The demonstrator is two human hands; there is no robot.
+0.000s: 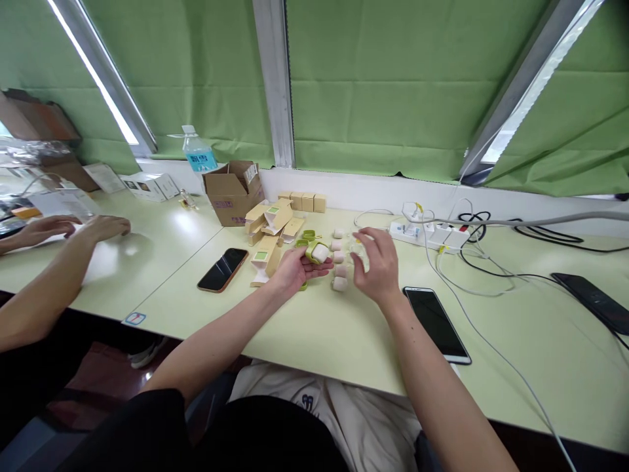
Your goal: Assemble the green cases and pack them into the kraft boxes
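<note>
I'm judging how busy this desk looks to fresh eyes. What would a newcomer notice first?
Probably the bright green blinds across the top. Next, at mid-table, the left hand holds a small green-and-white item, with a row of whitish pieces between it and the right hand. The blue-labelled bottle near the open cardboard box, further left, also stands out.

The case (310,250) in the left grip (297,267) is looking smoothly plastic; beside it, cardboard cartons (278,217) are looking matt.
</note>
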